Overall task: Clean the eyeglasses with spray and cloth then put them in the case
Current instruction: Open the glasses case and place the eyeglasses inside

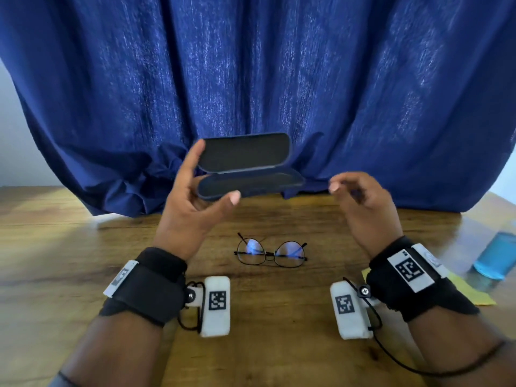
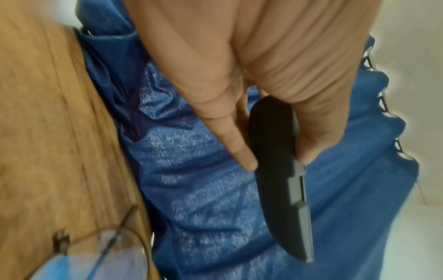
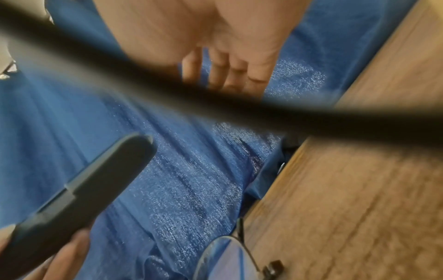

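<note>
A dark eyeglass case (image 1: 248, 169) hangs open above the table, lid up. My left hand (image 1: 195, 196) grips its left end, thumb under the front rim and fingers behind. In the left wrist view the case (image 2: 275, 161) sits between thumb and fingers. My right hand (image 1: 360, 196) hovers beside the case's right end, fingers loosely curled and holding nothing. The thin black-framed eyeglasses (image 1: 270, 252) lie folded on the wooden table (image 1: 83, 247) below both hands. In the right wrist view the case (image 3: 84, 189) shows at lower left and one lens (image 3: 227, 259) at the bottom.
A blue spray bottle (image 1: 497, 255) lies at the table's right edge, with a yellow cloth (image 1: 472, 291) beside it, partly under my right wrist. A blue curtain (image 1: 251, 79) hangs behind the table. A black cord (image 3: 215, 94) crosses the right wrist view.
</note>
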`<control>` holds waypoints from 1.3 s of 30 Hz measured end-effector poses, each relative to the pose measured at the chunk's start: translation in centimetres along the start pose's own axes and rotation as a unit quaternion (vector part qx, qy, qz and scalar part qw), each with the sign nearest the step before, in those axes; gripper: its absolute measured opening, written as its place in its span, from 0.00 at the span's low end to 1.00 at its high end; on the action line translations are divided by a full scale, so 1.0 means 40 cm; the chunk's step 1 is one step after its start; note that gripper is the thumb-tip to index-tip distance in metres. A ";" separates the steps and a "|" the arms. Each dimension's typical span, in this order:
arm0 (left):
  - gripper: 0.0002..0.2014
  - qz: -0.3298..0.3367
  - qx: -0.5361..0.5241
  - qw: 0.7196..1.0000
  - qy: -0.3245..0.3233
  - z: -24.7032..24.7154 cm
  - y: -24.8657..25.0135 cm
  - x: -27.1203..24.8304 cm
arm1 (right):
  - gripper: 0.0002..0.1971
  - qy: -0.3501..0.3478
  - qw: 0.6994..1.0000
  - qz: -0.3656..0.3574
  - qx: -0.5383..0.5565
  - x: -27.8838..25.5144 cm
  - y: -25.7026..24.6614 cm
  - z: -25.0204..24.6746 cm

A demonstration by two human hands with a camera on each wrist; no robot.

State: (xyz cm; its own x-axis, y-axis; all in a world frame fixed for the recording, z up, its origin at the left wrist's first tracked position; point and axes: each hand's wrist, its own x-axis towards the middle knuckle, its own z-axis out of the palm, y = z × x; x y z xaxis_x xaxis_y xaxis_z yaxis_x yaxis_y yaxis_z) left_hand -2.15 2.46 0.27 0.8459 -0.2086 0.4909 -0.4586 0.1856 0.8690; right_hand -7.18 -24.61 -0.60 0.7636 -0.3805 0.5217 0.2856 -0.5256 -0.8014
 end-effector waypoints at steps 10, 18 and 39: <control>0.47 -0.010 0.026 0.996 0.082 -0.020 -0.045 0.012 | 0.12 -0.395 0.890 -0.035 -0.224 -0.048 -0.049 0.110; 0.48 -0.019 0.017 0.998 0.054 -0.007 -0.062 0.015 | 0.12 -0.356 0.878 -0.055 -0.316 -0.047 -0.060 0.147; 0.47 -0.033 0.052 0.997 0.050 0.011 -0.040 0.001 | 0.07 -0.155 0.932 -0.086 -0.317 0.007 -0.028 -0.008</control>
State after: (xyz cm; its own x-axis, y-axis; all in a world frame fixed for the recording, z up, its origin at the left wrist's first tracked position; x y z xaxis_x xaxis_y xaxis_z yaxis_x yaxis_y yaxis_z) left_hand -1.51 1.72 -1.07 0.8954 -0.1188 0.4291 -0.4230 0.0738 0.9031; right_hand -7.49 -24.39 0.53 0.8972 -0.0629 0.4371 0.0941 -0.9398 -0.3286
